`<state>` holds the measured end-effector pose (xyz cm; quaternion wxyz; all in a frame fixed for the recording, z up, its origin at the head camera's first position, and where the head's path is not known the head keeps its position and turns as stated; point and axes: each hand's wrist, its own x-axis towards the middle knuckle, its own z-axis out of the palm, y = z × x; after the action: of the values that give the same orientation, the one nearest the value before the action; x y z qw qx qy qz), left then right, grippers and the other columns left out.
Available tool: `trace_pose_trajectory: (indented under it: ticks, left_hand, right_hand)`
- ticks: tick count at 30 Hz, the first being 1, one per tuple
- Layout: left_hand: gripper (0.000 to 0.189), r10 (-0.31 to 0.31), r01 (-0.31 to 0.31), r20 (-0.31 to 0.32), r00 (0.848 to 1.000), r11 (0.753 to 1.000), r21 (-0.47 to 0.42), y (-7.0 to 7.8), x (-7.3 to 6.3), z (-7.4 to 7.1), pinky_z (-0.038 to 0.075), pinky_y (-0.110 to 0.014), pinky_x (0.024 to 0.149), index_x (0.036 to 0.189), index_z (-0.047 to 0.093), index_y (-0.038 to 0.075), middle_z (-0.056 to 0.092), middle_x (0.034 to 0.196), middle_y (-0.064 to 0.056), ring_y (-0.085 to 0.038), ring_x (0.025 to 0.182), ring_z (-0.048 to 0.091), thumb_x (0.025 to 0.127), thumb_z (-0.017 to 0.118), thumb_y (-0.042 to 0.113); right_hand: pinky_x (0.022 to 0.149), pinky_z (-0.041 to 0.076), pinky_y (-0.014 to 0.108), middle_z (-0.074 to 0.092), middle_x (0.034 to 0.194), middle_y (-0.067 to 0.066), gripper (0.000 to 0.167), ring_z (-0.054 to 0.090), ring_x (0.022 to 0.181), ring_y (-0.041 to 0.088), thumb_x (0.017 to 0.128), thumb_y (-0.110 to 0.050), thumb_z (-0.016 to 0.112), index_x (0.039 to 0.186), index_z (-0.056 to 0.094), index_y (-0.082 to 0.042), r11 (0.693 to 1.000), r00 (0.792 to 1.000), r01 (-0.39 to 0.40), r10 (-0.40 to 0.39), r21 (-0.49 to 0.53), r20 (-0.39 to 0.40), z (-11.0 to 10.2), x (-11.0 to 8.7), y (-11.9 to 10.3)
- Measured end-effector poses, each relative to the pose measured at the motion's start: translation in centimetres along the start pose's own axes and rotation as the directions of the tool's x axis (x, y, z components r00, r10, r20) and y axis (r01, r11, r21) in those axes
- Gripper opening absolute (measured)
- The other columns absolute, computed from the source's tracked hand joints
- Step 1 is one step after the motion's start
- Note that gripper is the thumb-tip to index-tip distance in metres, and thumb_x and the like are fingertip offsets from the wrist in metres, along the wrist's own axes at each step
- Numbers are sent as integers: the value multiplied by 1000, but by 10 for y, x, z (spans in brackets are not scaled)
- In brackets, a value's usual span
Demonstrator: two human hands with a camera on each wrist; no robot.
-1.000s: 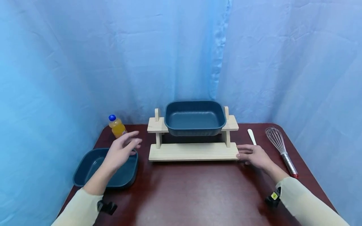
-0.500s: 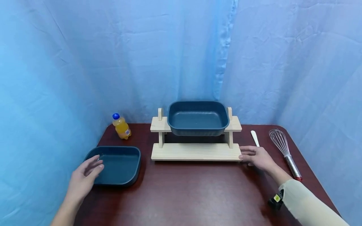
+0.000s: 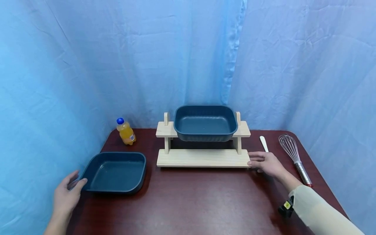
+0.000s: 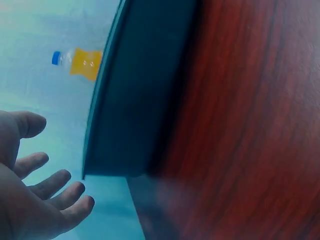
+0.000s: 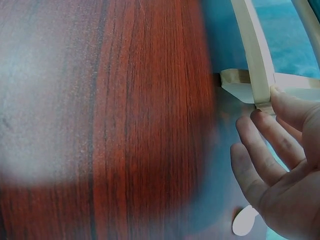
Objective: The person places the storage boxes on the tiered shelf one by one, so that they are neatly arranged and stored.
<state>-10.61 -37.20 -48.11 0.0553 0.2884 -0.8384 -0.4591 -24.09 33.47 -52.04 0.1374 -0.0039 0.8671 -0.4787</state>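
Observation:
On the left of the table sits a dark blue rectangular basin (image 3: pixel 117 174). My left hand (image 3: pixel 67 192) is beside its near-left corner with the fingers loosely spread. In the left wrist view, a gap shows between those fingers and the basin wall (image 4: pixel 135 100). A two-tier wooden rack (image 3: pixel 202 158) stands in the middle, with a second blue basin (image 3: pixel 205 125) on its upper tier. My right hand (image 3: pixel 267 164) touches the right end of the lower board, thumb at the front corner. In the right wrist view, its other fingers extend loosely beside the board end (image 5: pixel 257 60).
A small bottle of orange drink (image 3: pixel 126 133) with a blue cap stands behind the left basin. Right of the rack lie a white utensil (image 3: pixel 263 143), partly behind my right hand, and a whisk (image 3: pixel 295 160) with a red-tipped handle. Blue curtains (image 3: pixel 188 58) surround the table (image 3: pixel 188 202).
My left hand has moved left and toward me, from above the left basin to outside its near-left corner. My right hand has stayed at the end of the rack.

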Motion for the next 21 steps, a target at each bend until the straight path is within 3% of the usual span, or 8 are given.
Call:
trace_pose_trajectory:
  ticks: [3, 11, 14, 16, 19, 21]
  left_hand:
    - [73, -40, 41, 17, 999, 998, -40, -7, 6, -1, 38, -60, 114, 165, 20, 10, 25, 167, -24, -47, 147, 33, 105, 54, 35]
    - [82, -93, 95, 79, 993, 995, -26, -22, 15, -4, 35, -63, 115, 165, 8, 7, 24, 164, -31, -52, 148, 26, 105, 53, 41]
    - [79, -94, 96, 100, 991, 995, -23, -25, 16, -4, 49, -51, 107, 165, 10, 6, 26, 164, -30, -50, 148, 29, 106, 51, 40]
    - [76, -90, 94, 111, 990, 995, -34, -26, 17, -3, 58, -39, 95, 164, 14, 4, 25, 164, -31, -48, 148, 31, 107, 50, 38]
    - [67, -79, 85, 105, 991, 995, -48, -28, 18, -2, 60, -24, 77, 163, 22, 2, 27, 163, -31, -44, 147, 34, 108, 49, 31]
    - [63, -74, 79, 93, 993, 995, -58, -29, 19, -1, 59, -21, 75, 162, 26, 2, 30, 162, -31, -33, 136, 48, 108, 49, 26]
  right_hand:
    - [74, 62, 41, 70, 127, 24, 68, 76, 96, 24, 90, -32, 80, 145, 56, -1, 1000, 1000, 0, 0, 3, 1, -1, 1, 0]
    - [75, 62, 41, 70, 127, 23, 67, 76, 97, 24, 91, -33, 80, 145, 56, -1, 1000, 1000, -13, 13, 8, -5, 1, 1, 1]
    - [75, 62, 40, 70, 127, 23, 67, 76, 98, 24, 91, -32, 80, 145, 56, -1, 1000, 1000, -18, 18, 4, -6, 2, -1, 0]
    - [75, 62, 40, 70, 127, 23, 66, 76, 98, 24, 91, -32, 80, 145, 56, -1, 1000, 1000, -19, 19, 4, -7, 2, -1, 0]
    - [74, 62, 40, 70, 127, 23, 65, 75, 97, 23, 91, -30, 80, 145, 56, -1, 1000, 1000, -14, 14, 1, -7, 2, -2, -1]
    - [74, 62, 40, 70, 127, 23, 65, 75, 97, 23, 91, -30, 80, 144, 57, -1, 1000, 1000, -10, 10, 3, -6, 1, -1, -1]
